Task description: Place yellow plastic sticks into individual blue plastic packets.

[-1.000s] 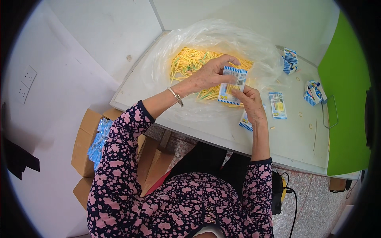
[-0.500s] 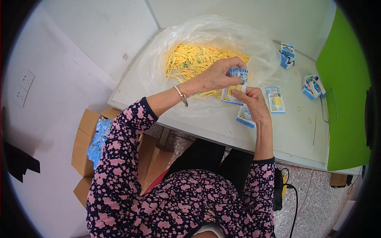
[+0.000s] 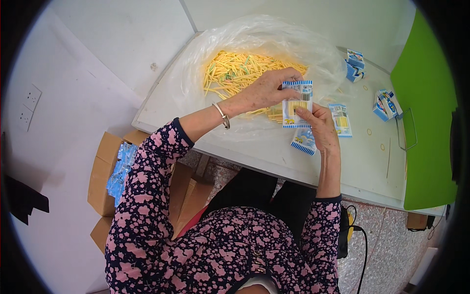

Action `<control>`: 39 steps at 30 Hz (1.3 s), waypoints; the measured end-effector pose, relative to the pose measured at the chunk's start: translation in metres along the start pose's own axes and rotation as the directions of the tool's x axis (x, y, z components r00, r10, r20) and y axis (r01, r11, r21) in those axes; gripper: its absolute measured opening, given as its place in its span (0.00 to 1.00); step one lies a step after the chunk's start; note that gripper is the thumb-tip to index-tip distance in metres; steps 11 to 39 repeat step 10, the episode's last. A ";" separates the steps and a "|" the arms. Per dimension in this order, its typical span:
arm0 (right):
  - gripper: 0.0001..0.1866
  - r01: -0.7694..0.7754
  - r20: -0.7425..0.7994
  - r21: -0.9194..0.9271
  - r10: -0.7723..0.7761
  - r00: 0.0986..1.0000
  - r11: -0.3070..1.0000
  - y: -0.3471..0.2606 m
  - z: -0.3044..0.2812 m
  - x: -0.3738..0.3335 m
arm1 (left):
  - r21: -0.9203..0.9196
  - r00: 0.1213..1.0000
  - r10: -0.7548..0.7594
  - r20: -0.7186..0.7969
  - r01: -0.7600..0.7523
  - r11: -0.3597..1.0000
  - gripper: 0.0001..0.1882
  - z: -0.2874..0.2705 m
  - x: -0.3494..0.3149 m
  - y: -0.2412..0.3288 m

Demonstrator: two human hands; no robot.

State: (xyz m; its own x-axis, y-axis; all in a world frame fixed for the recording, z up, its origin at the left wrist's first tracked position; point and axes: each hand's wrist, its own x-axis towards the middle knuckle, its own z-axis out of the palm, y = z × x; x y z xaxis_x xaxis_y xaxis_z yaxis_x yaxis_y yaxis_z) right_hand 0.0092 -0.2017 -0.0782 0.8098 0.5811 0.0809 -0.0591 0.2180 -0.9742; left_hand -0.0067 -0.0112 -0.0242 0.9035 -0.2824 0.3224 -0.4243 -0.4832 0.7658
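A small blue-and-white plastic packet with a clear window is held upright between both hands above the table. Yellow sticks show through its window. My left hand pinches its upper left part, and my right hand grips its lower right side with the thumb across the front. Beneath the hands lies another blue packet, partly covered. Just right of my right hand, a further packet of yellow sticks lies flat. Behind my left hand, a large clear plastic bag lies open around a heap of thin yellow sticks, a few of them green.
Small blue-and-white boxes stand at the table's back right and by the green panel, one box beside a wire stand. Rubber bands lie on the white table. A cardboard box of blue packets stands lower left.
The held packet has shifted slightly right and turned more upright, its front now facing me more squarely. Both hands moved with it and keep their hold.
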 end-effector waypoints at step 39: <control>0.12 -0.066 -0.066 -0.057 0.063 0.996 0.996 -0.033 -0.049 -0.011 | -0.402 0.971 -0.230 0.068 0.237 0.884 0.21 -0.015 -0.008 0.002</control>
